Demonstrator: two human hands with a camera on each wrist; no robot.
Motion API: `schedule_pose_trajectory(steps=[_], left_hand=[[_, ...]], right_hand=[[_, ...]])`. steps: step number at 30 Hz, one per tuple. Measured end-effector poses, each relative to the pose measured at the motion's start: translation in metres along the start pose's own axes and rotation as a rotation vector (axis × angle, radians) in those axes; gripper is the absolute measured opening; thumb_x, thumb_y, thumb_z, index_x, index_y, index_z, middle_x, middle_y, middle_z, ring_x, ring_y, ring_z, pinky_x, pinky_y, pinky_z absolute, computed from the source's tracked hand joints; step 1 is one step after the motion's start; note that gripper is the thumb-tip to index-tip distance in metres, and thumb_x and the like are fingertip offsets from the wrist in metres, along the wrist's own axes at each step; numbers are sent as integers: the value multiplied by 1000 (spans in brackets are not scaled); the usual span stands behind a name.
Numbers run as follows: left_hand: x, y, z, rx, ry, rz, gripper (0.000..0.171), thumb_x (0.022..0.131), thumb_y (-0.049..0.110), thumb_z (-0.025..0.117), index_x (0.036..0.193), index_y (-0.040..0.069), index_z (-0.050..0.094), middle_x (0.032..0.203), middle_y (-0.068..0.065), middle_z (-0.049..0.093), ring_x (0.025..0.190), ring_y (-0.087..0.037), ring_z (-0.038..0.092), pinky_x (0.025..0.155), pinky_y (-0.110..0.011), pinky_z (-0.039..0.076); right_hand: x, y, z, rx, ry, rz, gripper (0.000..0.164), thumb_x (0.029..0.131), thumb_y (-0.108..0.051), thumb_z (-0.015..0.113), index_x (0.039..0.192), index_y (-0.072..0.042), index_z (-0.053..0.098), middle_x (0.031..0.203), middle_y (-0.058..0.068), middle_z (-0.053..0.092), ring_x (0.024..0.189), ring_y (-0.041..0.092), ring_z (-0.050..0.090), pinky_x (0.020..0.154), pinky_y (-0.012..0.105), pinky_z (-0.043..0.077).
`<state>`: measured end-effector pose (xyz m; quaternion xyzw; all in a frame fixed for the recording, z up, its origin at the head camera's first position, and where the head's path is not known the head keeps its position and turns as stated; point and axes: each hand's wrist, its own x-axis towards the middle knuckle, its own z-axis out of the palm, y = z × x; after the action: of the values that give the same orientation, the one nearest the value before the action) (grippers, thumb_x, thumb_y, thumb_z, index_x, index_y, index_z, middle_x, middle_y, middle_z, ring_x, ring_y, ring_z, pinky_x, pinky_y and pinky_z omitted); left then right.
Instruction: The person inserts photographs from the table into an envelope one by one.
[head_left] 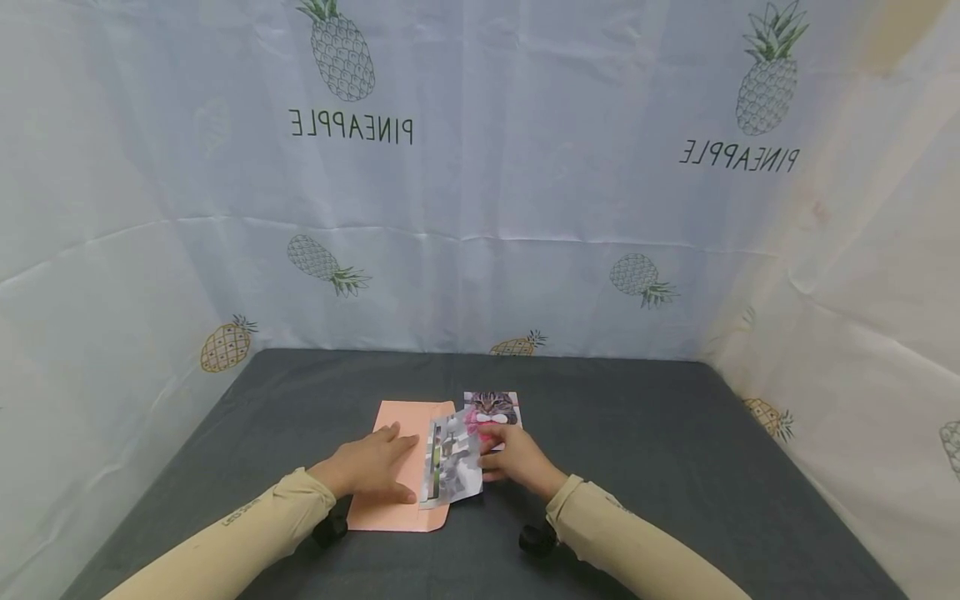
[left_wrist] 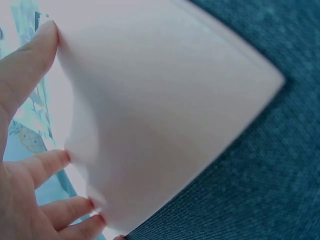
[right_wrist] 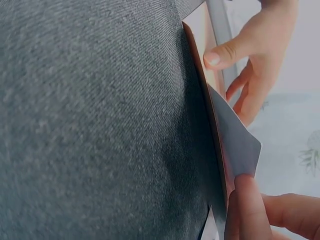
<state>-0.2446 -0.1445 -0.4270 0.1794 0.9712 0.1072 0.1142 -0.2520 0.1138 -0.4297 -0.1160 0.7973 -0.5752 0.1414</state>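
A peach-coloured envelope (head_left: 397, 515) lies flat on the dark cloth. My left hand (head_left: 369, 467) rests on it with fingers spread, thumb near its lower right part. In the left wrist view, the fingertips (left_wrist: 82, 206) touch the envelope's pale surface (left_wrist: 165, 115). My right hand (head_left: 521, 458) pinches a printed photo (head_left: 456, 462) by its right edge, and the photo's left side overlaps the envelope. From the right wrist, the photo (right_wrist: 239, 135) looks tilted up off the envelope. A cat photo (head_left: 492, 403) lies behind the right hand, partly covered by it.
A dark grey cloth (head_left: 615, 442) covers the table. Pale curtains (head_left: 510, 183) printed with pineapples hang behind it and at both sides. Each wrist carries a small black device, one (head_left: 330, 528) beside the envelope's lower left corner, the other (head_left: 537, 540) below the right hand.
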Motion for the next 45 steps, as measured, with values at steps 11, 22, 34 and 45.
schedule_pose_trajectory(steps=[11, 22, 34, 45], left_hand=[[1, -1, 1, 4, 2, 11, 94, 70, 59, 77, 145, 13, 45, 152, -24, 34, 139, -40, 37, 99, -60, 40], [3, -2, 1, 10, -6, 8, 94, 70, 61, 76, 145, 14, 45, 152, -24, 34, 139, -39, 36, 99, -59, 40], [5, -5, 2, 1, 4, 11, 94, 69, 62, 77, 144, 14, 46, 152, -23, 35, 138, -40, 37, 98, -60, 41], [2, -3, 2, -3, 29, 30, 93, 68, 61, 78, 143, 14, 48, 150, -25, 37, 137, -40, 39, 95, -60, 43]], right_hand=[[2, 1, 13, 26, 3, -37, 57, 79, 15, 65, 133, 14, 48, 90, 15, 55, 67, 15, 58, 63, 39, 58], [9, 1, 24, -9, -4, -14, 57, 78, 17, 65, 133, 10, 51, 85, 12, 54, 65, 16, 59, 62, 37, 58], [16, -8, 31, -113, 16, 37, 50, 78, 14, 68, 127, 11, 56, 83, 10, 57, 64, 14, 58, 62, 33, 58], [22, -11, 39, -201, 26, 30, 45, 75, 17, 68, 118, 14, 60, 69, 4, 52, 54, 10, 55, 57, 31, 57]])
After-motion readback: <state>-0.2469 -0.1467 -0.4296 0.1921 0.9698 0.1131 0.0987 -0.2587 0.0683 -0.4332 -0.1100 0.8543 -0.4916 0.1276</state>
